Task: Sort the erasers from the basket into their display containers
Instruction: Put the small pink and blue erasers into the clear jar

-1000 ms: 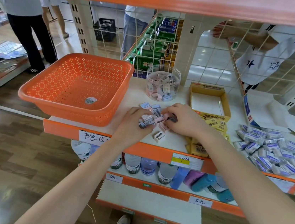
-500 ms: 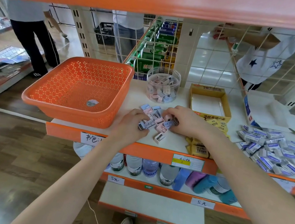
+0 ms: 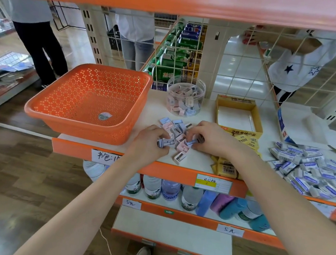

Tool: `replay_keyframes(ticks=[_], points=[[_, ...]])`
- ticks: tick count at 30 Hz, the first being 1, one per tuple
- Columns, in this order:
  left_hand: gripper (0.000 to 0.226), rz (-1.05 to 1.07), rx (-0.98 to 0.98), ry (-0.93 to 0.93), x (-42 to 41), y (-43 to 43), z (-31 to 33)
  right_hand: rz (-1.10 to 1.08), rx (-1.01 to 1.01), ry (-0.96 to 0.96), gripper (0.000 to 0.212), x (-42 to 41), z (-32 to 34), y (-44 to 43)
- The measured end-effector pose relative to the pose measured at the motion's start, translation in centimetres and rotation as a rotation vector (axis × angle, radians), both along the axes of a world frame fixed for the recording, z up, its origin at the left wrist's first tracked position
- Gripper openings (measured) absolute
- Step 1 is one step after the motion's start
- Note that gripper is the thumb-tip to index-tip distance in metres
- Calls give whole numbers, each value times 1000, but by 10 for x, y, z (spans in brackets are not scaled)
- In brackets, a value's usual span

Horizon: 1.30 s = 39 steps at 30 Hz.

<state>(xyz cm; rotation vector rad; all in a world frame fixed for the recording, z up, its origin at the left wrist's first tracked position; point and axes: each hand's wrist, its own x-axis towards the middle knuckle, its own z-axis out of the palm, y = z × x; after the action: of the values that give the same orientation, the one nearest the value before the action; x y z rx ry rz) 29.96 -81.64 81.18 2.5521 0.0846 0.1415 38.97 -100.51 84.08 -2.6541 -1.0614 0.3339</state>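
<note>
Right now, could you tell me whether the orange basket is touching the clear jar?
Apart. The head view shows white shelf between the basket and the jar.

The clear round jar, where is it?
In the head view, the clear jar stands at the back of the shelf, between the orange basket, left, and the yellow box, right.

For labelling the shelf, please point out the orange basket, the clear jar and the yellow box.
orange basket [image 3: 88, 130], head view, front wall.
clear jar [image 3: 199, 88], head view, upper wall.
yellow box [image 3: 236, 103], head view, back wall.
</note>
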Motion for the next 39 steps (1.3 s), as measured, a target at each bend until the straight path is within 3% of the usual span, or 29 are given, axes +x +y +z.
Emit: replay_keyframes(ticks=[9,15,20,25,30,34,39], points=[[24,6,34,20,-4,0,-1,29,-6,-35,13,-3,-2,2],[6,14,-16,-42,-6,0,-5,2,84,-18,12,-7,-3,0],[13,-3,-76,-67,-11,7,-3,13,97,-22,14,-6,-3,-3],[5,3,-35,9,-17,12,0,47,74,-55,13,-4,-6,0],[24,0,23,43,-23,15,3,42,87,-43,49,-6,-5,3],[39,-9,32,75,-24,15,6,49,85,-35,40,-7,-5,6],[36,-20,64,88,-19,13,8,60,70,-60,25,-5,-5,5]])
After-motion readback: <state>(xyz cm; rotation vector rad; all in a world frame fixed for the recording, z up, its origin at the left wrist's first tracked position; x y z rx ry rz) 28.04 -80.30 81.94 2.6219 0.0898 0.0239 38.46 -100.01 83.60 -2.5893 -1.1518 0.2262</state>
